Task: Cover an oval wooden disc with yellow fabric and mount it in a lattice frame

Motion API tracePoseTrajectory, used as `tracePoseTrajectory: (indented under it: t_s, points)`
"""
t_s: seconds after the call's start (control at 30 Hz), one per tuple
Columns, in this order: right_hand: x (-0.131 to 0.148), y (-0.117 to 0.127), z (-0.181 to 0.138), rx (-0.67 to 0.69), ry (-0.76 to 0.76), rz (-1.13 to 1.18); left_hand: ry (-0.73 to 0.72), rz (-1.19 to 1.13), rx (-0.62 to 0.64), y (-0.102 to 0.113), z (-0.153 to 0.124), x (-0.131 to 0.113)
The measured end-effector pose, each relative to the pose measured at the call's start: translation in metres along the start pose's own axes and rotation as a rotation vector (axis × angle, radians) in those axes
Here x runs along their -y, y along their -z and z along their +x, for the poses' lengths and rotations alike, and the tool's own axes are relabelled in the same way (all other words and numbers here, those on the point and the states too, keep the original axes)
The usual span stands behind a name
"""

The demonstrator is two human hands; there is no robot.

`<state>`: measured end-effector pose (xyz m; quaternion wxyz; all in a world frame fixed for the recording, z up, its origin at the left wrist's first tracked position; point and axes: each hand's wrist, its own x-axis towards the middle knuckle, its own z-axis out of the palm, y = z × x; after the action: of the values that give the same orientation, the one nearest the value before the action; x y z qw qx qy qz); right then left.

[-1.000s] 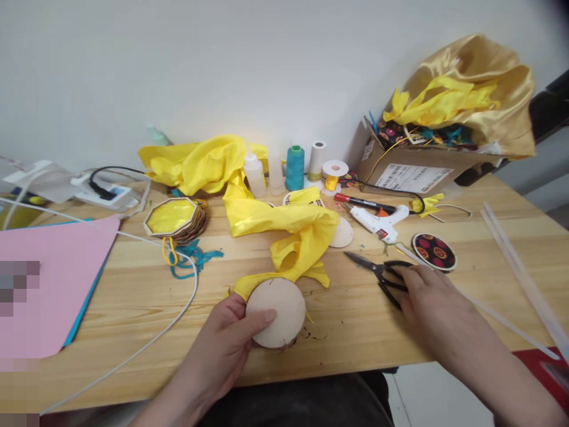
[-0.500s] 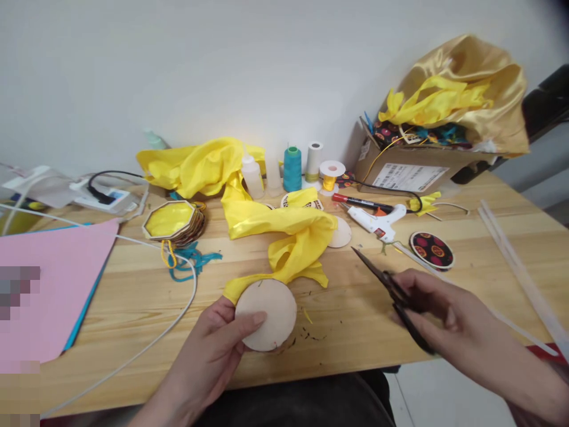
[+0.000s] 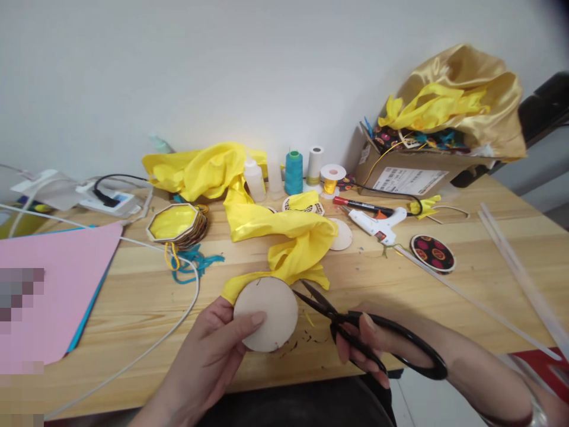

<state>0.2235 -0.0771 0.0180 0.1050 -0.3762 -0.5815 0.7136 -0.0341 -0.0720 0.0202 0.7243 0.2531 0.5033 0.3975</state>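
My left hand (image 3: 213,350) grips a round wooden disc (image 3: 267,313) near the table's front edge, thumb across its face. A strip of yellow satin fabric (image 3: 284,237) runs from under the disc toward the back of the table. My right hand (image 3: 377,347) holds black scissors (image 3: 355,326) by the handles. Their blades are slightly apart and point left, with the tips close to the disc's right edge.
On the wooden table (image 3: 400,284) lie a white glue gun (image 3: 376,223), a red marker (image 3: 362,205), thread spools (image 3: 294,172), glue sticks (image 3: 520,273), a patterned disc (image 3: 432,252), stacked octagonal frames (image 3: 176,224), pink paper (image 3: 48,284), a white cable (image 3: 178,308). A cardboard box (image 3: 413,169) of fabric stands back right.
My right hand picked the scissors up from the table at the right and brought them left to the disc. My left hand kept hold of the disc.
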Motion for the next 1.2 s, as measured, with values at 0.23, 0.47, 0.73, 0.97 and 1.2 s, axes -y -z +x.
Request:
tracePoseTrajectory:
  t_s: [0.23, 0.47, 0.73, 0.97, 1.2]
  points:
    - [-0.004, 0.002, 0.014, 0.101, 0.025, 0.078, 0.011, -0.013, 0.035, -0.004, -0.003, 0.003]
    - [0.001, 0.001, 0.026, 0.065, 0.058, 0.049, 0.019, -0.012, 0.04, -0.003, -0.004, 0.01]
    - [0.0, 0.007, 0.028, 0.058, 0.134, -0.087, 0.022, -0.012, 0.048, 0.0, -0.004, 0.012]
    - [-0.001, 0.007, 0.031, 0.0, 0.088, -0.085, 0.015, 0.002, 0.065, 0.001, -0.005, 0.012]
    - [0.002, 0.008, 0.03, 0.015, 0.035, -0.082, -0.005, -0.006, 0.068, 0.003, -0.002, 0.014]
